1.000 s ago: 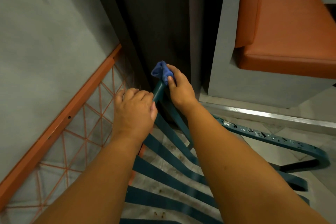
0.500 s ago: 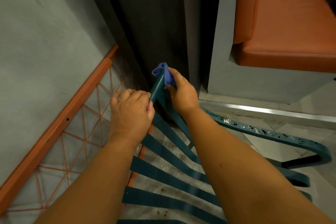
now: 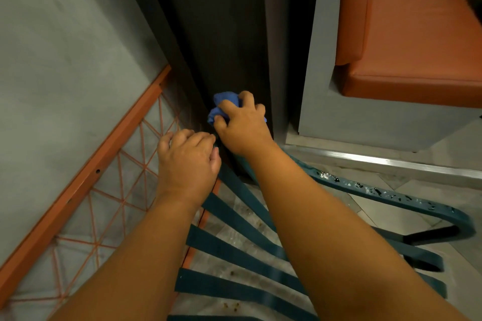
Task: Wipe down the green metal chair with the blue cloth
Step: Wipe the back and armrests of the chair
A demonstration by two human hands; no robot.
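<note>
Right hand [image 3: 241,125] grips the bunched blue cloth [image 3: 221,107] at the far top of the green metal chair [image 3: 234,242], slats running toward the viewer, while left hand [image 3: 187,161], fingers curled, steadies the frame just beside.

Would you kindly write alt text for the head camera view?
The right hand grips a bunched blue cloth at the top of a green metal chair, while the left hand holds the chair's frame beside it.
</note>
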